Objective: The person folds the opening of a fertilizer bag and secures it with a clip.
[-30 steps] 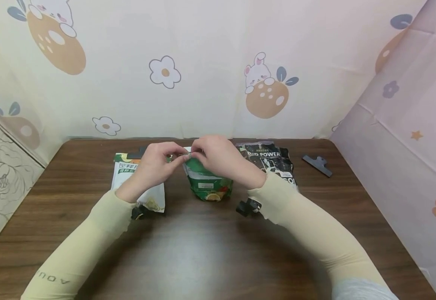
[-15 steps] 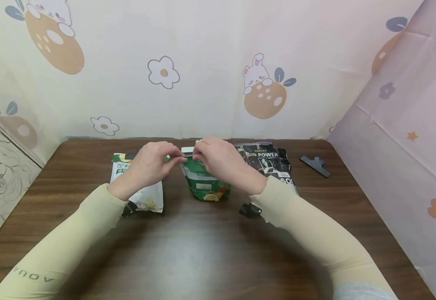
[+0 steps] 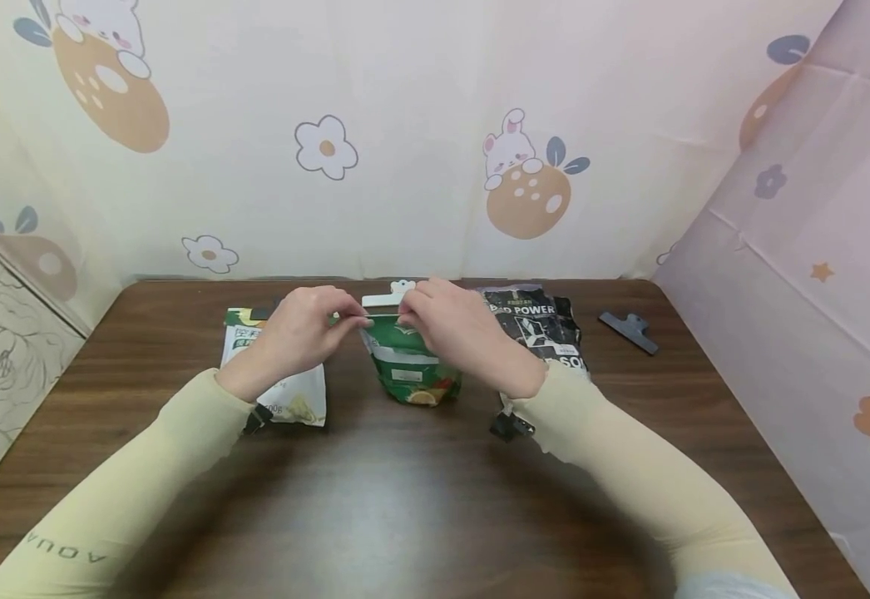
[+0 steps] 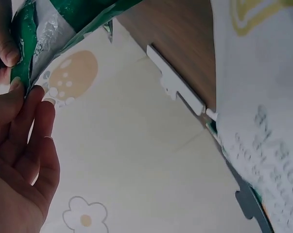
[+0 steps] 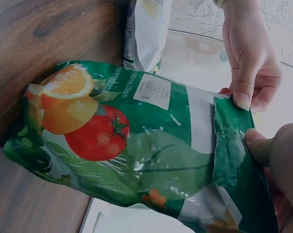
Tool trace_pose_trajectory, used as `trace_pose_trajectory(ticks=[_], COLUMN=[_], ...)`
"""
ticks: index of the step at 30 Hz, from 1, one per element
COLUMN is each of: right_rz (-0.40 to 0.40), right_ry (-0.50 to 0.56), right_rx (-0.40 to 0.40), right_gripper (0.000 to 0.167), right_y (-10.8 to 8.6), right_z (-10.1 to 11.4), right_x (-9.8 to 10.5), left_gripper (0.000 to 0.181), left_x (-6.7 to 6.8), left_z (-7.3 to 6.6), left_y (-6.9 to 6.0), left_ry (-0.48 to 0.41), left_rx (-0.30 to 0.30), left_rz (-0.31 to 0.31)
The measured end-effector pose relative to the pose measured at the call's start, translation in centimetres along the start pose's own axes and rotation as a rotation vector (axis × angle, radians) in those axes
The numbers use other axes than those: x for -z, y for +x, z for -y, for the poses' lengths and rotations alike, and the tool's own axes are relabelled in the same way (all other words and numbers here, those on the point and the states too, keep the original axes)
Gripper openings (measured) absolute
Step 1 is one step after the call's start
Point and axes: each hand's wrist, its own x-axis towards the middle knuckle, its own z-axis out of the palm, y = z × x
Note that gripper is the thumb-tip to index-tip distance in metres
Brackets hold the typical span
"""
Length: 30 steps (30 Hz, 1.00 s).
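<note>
A green bag printed with a tomato and orange slices stands upright in the middle of the table, its top strip folded over. At the left end of that top edge, my left hand pinches the fold between thumb and fingers. Further right along the same edge, my right hand pinches it; the thumb lies on the folded strip in the right wrist view. Behind the bag lies a white clip, partly hidden by the right hand in the head view.
To the left lies a white pouch, with a dark clip at its top end. A black bag lies right of the green one. A dark grey clip rests on the table further right. A patterned curtain hangs behind.
My right hand has slid to the right along the bag's top edge, widening the gap between my hands. More of the white clip shows behind. My left hand shifted slightly left, then stayed.
</note>
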Motion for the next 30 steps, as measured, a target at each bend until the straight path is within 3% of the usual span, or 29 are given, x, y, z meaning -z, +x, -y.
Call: trace_pose_trajectory(ticks=[6,17,30], right_rz=[-0.008,-0.01,0.057], right_ry=[0.018,0.052,0.116], right_rx=[-0.014,-0.031,-0.133], right_gripper=[0.013,0.017,0.016], right_y=[-0.8,-2.3,-4.3], right_z=[-0.7,-2.0,-3.6], right_x=[0.3,0.7,2.0], left_gripper=[0.009,0.008,0.008], left_x=[0.0,0.1,-0.1], left_z=[-0.1,-0.2,0.0], left_y=[0.1,-0.5,-0.5], left_ry=[-0.006,-0.011,-0.052], left_rx=[-0.025,0.002,0.028], left_rz=[-0.01,-0.002,0.017])
